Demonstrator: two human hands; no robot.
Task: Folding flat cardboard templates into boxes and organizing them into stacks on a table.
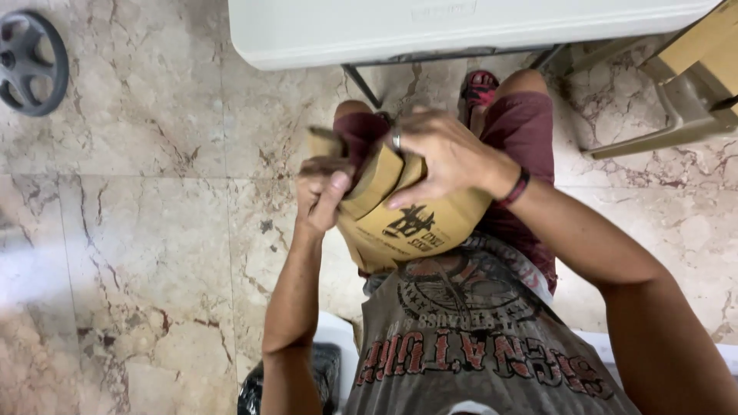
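**Both hands on a brown paper bag, held over the lap**

At the far left, a dark grey wheel [31, 61] lies on the marble-tiled floor [146, 253], well apart from the person. Along the top runs the edge of a white tabletop [461, 31] on dark metal legs.

The left hand [321, 194] is clenched on the left side of a folded brown paper bag [415, 223], thumb pressed against the paper. The bag has a black print on its face and sits in front of the person's chest, above the knees in dark red shorts [530, 131]. Its upper part is bunched and creased between the two hands; whether it is one bag or several folded together is hard to tell.

The right hand [446, 154] grasps the bag from above, fingers spread over its top fold, a ring on one finger and a dark band at the wrist.

At the far right, a cardboard box [703, 42] rests on a pale chair [676, 115].
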